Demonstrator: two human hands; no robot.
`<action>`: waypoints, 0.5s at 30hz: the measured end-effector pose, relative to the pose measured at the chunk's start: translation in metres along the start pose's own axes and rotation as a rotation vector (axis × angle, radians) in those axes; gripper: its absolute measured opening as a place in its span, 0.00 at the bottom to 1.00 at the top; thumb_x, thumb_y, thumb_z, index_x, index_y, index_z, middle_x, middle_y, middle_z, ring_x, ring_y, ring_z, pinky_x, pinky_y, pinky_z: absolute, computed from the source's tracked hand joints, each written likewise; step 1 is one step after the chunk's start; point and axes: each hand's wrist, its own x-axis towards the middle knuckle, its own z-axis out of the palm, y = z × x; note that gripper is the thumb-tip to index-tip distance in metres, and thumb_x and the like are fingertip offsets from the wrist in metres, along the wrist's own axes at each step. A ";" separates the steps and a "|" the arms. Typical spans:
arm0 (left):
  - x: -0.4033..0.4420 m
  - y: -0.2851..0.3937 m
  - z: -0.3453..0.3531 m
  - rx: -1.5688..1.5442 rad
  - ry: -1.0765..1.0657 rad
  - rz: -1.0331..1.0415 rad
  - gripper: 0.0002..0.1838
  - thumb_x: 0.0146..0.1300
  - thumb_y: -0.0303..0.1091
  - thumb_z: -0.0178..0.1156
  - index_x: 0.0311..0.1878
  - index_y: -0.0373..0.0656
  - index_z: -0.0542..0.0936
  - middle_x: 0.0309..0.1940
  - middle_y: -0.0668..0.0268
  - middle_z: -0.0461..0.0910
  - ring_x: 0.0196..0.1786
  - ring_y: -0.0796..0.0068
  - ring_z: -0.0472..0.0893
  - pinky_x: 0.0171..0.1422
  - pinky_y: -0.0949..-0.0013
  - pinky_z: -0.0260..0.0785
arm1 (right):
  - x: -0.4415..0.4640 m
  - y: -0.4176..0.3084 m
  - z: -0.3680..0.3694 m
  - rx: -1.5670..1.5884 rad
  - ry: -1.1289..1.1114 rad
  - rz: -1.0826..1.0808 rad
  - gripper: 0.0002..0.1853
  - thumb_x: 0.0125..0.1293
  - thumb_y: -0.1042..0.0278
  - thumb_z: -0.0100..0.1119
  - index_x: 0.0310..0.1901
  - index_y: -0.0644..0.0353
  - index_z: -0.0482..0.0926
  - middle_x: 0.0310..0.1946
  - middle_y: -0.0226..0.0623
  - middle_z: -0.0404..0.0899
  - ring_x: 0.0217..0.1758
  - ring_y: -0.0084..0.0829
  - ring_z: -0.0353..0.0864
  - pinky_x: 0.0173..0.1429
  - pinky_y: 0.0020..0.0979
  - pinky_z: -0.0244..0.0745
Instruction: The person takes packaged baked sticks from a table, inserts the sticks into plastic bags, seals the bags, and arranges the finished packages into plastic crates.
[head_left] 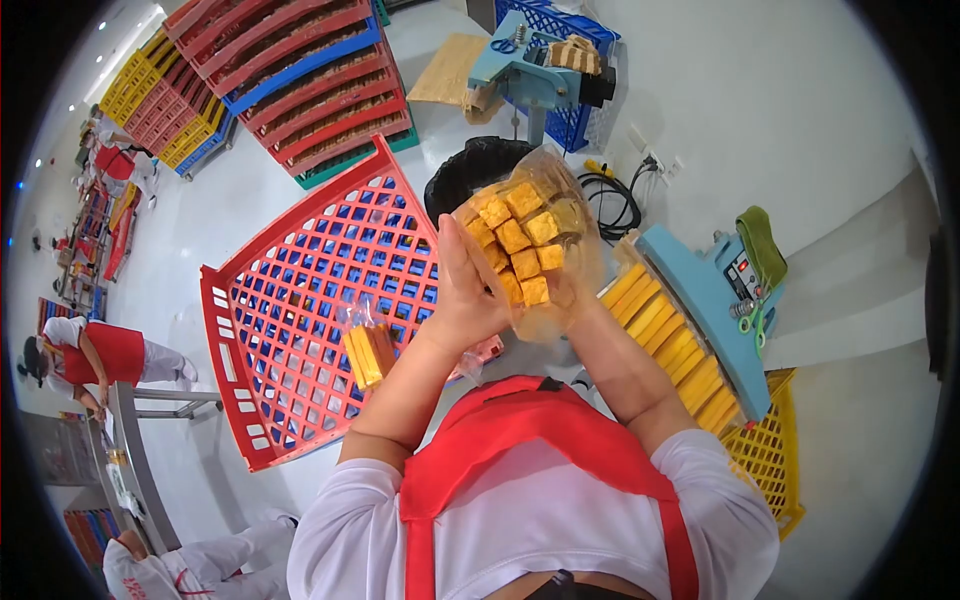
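Observation:
A clear plastic bag of golden-orange cubes (522,236) is held up in front of me, between my hands. My left hand (465,285) presses its fingers along the bag's left side. The right forearm reaches up to the bag's right side, where my right hand (578,285) is mostly hidden behind the plastic. Left of my arms, a clear packet of yellow-orange sticks (369,352) lies in a red lattice crate (238,370). On the right, a row of yellow sticks (672,345) lines the side of a blue machine (700,320).
Stacked red crates (310,90) stand at the upper left. Beyond the bag are a black-lined bin (465,170) and another blue machine (540,85). Black cables (625,205) run by the wall. A yellow crate (775,450) sits at right. Co-workers (110,355) work at far left.

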 end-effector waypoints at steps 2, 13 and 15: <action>-0.004 0.000 0.000 -0.056 -0.014 -0.100 0.65 0.37 0.28 0.71 0.64 0.46 0.26 0.57 0.51 0.55 0.57 0.58 0.64 0.58 0.60 0.60 | -0.001 0.002 0.000 -0.003 0.054 0.005 0.28 0.65 0.51 0.38 0.62 0.58 0.53 0.60 0.37 0.59 0.61 0.32 0.63 0.60 0.36 0.63; 0.024 0.020 -0.050 -0.556 -0.208 -0.508 0.66 0.33 0.40 0.74 0.66 0.44 0.32 0.63 0.57 0.52 0.66 0.66 0.53 0.66 0.65 0.45 | -0.047 0.014 -0.048 0.032 0.576 0.196 0.32 0.61 0.45 0.42 0.61 0.57 0.56 0.58 0.42 0.62 0.54 0.41 0.70 0.50 0.42 0.71; 0.030 0.029 -0.055 -0.581 -0.123 -0.548 0.60 0.40 0.38 0.71 0.67 0.44 0.34 0.63 0.57 0.51 0.66 0.66 0.52 0.66 0.64 0.44 | -0.046 0.015 -0.053 -0.041 0.657 0.164 0.32 0.61 0.45 0.43 0.61 0.58 0.57 0.57 0.42 0.64 0.54 0.40 0.70 0.50 0.41 0.71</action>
